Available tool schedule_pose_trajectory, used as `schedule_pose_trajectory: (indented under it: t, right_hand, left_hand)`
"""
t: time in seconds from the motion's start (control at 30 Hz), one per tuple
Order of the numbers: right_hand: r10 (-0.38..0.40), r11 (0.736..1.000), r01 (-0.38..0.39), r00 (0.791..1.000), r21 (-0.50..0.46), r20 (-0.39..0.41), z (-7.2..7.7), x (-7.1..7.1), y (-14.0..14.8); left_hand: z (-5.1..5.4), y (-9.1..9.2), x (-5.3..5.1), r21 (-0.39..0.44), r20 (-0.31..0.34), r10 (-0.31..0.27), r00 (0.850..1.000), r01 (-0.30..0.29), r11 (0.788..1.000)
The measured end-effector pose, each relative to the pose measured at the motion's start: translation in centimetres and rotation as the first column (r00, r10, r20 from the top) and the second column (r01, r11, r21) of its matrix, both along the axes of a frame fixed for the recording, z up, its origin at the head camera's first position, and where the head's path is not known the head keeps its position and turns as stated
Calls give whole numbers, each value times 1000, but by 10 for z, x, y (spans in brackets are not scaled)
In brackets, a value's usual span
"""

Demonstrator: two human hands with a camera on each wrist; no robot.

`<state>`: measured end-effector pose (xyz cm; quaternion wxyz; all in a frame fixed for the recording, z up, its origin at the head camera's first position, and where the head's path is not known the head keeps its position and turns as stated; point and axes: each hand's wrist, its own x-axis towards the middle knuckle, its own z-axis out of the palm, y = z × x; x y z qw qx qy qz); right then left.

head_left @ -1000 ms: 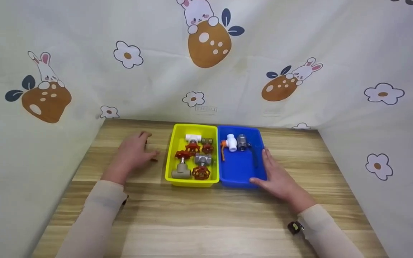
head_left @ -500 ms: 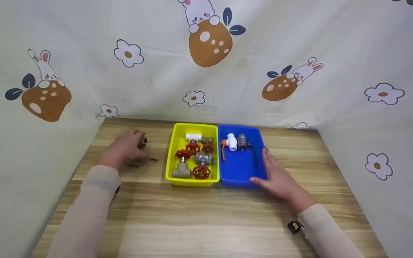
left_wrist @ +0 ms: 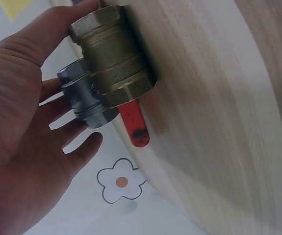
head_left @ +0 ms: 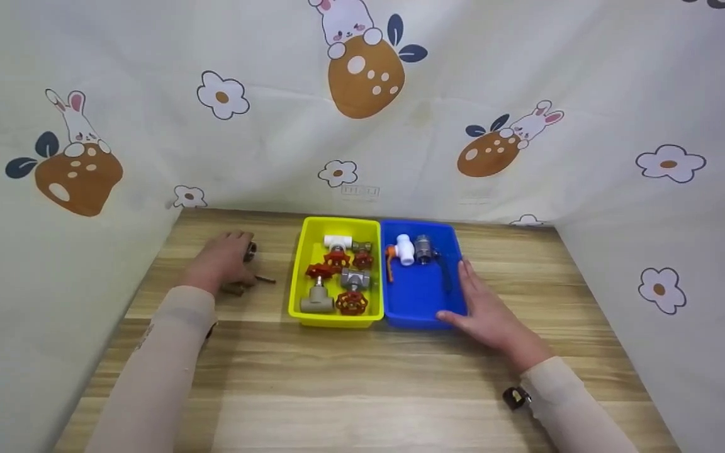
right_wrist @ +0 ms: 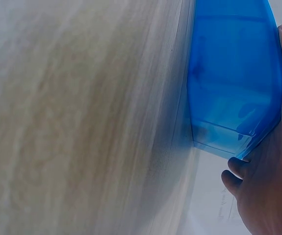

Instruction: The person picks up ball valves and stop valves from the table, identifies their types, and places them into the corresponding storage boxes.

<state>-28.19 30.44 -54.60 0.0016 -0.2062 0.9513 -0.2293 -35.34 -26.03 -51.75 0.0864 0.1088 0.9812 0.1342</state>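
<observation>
At the table's left, my left hand [head_left: 221, 259] curls its thumb and fingers round a silver-grey metal valve [left_wrist: 86, 95]. Nearer the wrist camera lies a brass valve [left_wrist: 114, 54], beside that hand. A red lever [left_wrist: 135, 125] shows past the brass body; which valve it belongs to I cannot tell. A thin dark lever end [head_left: 266, 279] pokes out to the right of the thumb. My right hand [head_left: 491, 314] rests with straight fingers along the right wall of the blue bin [head_left: 419, 308], its thumb at the near right corner. In the right wrist view that hand touches the bin's outside.
The yellow bin [head_left: 336, 321] stands against the blue one and holds several valves with red handwheels [head_left: 352, 302]. Inside the blue bin lie a white ball valve [head_left: 404, 250] with an orange lever and a metal ball valve [head_left: 423, 249] with a dark lever. Patterned cloth surrounds the wooden table [head_left: 312, 384].
My left hand has moved slightly left and its fingers have closed round the silver-grey valve. The right hand and both bins have stayed in place.
</observation>
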Motion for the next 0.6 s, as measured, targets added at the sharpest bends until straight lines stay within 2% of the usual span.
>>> schedule_pose_trajectory:
  t: [0.2, 0.43, 0.6]
  right_hand:
    - [-2, 1000, 2, 1000, -11, 12, 0, -1, -1]
    - [-1, 1000, 1, 1000, -5, 16, 2, 0, -2]
    - [8, 1000, -8, 1000, -6, 1, 1, 0, -1]
  left_hand:
    - [0, 1, -3, -18, -10, -7, 1000, 6, 1000]
    - [1, -2, -4, -11, 42, 39, 998, -39, 999]
    - [2, -4, -8, -17, 43, 44, 998, -43, 999]
